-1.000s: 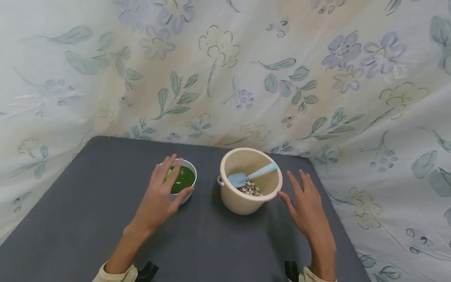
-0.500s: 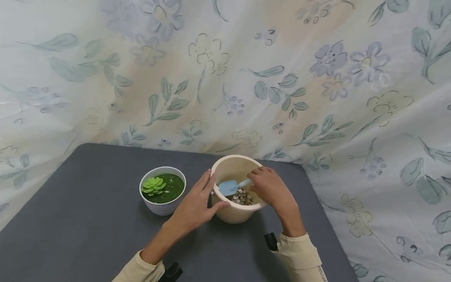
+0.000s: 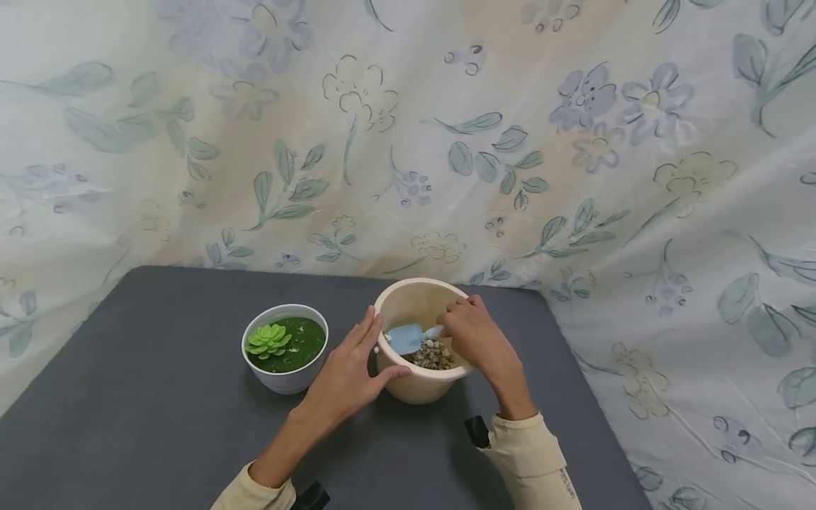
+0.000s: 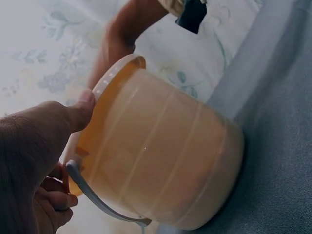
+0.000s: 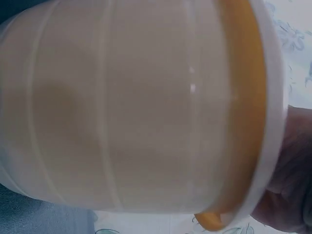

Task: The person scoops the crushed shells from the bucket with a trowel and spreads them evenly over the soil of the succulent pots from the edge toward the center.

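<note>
A cream bucket [image 3: 417, 391] stands upright, with pale gravel [image 3: 435, 356] at its bottom. Inside it lies a light blue hand trowel [image 3: 405, 339], blade toward the left wall. My right hand [image 3: 477, 338] reaches over the right rim and grips the trowel's handle, most of which is hidden by the fingers. At the bucket's left side, my left hand [image 3: 344, 377] holds the rim, thumb on the near edge and fingers farther back. The left wrist view shows those fingers curled beside the grey bail handle [image 4: 100, 202]. In the right wrist view, the bucket wall hides most of the right hand.
Left of the bucket is a white bowl [image 3: 285, 382] with dark green contents [image 3: 306, 345] and a bright green succulent [image 3: 268, 341]. Everything stands on a dark grey table [image 3: 178, 397], backed by a floral cloth [image 3: 382, 142].
My left hand has moved from over the bowl to the bucket's rim. My right hand has gone from beside the bucket into it and taken hold of the trowel. The head view has shifted slightly.
</note>
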